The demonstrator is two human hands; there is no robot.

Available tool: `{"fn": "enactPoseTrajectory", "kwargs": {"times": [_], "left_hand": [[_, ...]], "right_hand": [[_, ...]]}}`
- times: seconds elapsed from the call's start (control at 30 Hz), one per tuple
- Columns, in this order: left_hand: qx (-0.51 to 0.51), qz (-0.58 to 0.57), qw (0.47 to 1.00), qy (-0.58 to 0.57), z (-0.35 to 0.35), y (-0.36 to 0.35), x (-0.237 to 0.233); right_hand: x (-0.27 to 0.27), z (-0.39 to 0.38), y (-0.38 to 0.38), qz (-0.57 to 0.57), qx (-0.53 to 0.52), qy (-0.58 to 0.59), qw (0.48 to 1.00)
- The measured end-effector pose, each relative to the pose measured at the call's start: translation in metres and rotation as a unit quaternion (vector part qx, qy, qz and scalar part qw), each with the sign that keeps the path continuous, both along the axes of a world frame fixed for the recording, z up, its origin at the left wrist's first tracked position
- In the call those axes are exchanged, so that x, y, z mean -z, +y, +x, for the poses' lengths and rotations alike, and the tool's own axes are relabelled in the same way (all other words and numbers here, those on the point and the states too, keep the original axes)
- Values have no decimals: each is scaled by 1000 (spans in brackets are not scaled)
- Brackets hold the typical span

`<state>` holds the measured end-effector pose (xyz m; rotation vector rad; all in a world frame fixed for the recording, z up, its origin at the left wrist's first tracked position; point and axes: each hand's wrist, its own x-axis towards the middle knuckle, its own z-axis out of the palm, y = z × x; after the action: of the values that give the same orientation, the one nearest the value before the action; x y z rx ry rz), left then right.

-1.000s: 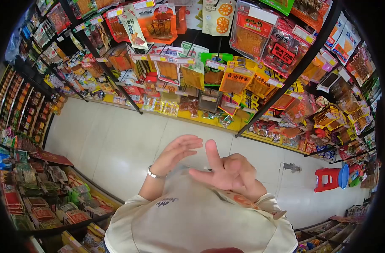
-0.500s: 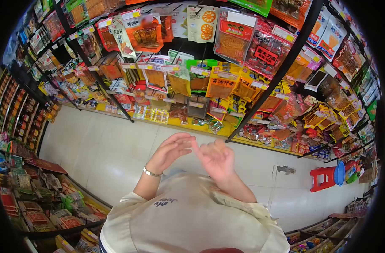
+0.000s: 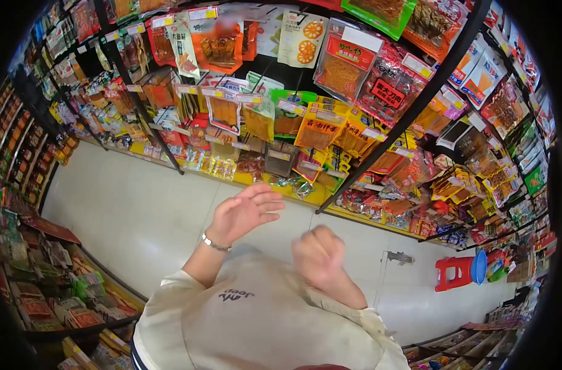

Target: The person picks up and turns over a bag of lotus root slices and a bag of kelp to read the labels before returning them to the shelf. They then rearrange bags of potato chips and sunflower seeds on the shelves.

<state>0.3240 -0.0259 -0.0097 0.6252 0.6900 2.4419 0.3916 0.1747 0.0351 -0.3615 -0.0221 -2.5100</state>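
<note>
My left hand point(image 3: 243, 214) is raised in front of my chest, palm showing, its fingers spread and holding nothing; a metal band circles its wrist. To its right my right hand point(image 3: 318, 254) is curled into a loose fist, somewhat blurred, with nothing visible in it. A gap separates the two hands, and neither touches any goods. Beyond them hangs a rack of snack packets, among them a yellow packet point(image 3: 322, 126), a dark packet point(image 3: 281, 158) and a red packet point(image 3: 345, 63).
Black rack posts point(image 3: 410, 102) slant down to the pale tiled floor point(image 3: 151, 203). On the right stand a red stool point(image 3: 453, 273) and a blue basin point(image 3: 478, 267). More packets fill shelves at the lower left point(image 3: 37, 290).
My hands have moved apart. The right hand has drawn its extended finger into a fist, and the left hand's fingers have spread. The camera view has shifted slightly.
</note>
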Motion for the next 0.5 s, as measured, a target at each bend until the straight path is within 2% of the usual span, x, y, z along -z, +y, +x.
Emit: {"fn": "enactPoseTrajectory", "kwargs": {"times": [0.03, 0.07, 0.13, 0.17, 0.2, 0.23, 0.27, 0.3, 0.37, 0.43, 0.5], "left_hand": [[20, 35, 999, -26, 0, 3, 8], [40, 71, 996, -47, -3, 5, 12], [27, 98, 994, -50, -7, 5, 13], [17, 119, 991, -58, -6, 3, 11], [23, 111, 991, -65, -6, 1, 5], [27, 166, 986, -13, -5, -2, -2], [31, 222, 974, 39, -4, -3, -14], [36, 217, 975, 37, -1, -3, -27], [12, 264, 964, -32, 6, -3, -47], [3, 233, 972, -34, -12, -7, -4], [-1, 203, 979, -27, -21, -14, -14]], "right_hand": [[-2, 0, -3, -7, 34, -107, 994], [-12, 3, -2, -5, 32, -106, 994], [-31, 13, 1, 5, 65, 84, 994], [-35, 14, 1, 1, 70, 79, 994], [-38, 12, 1, 16, 81, 138, 987], [-39, 11, -1, 31, 95, 197, 975], [-35, 11, -5, 27, 102, 193, 976], [-28, 7, -9, 45, 101, 122, 986], [-15, 1, -18, 61, 98, 14, 993], [-11, -3, -25, 54, 107, 9, 993], [-10, -12, -33, 47, 118, 13, 992]]}}
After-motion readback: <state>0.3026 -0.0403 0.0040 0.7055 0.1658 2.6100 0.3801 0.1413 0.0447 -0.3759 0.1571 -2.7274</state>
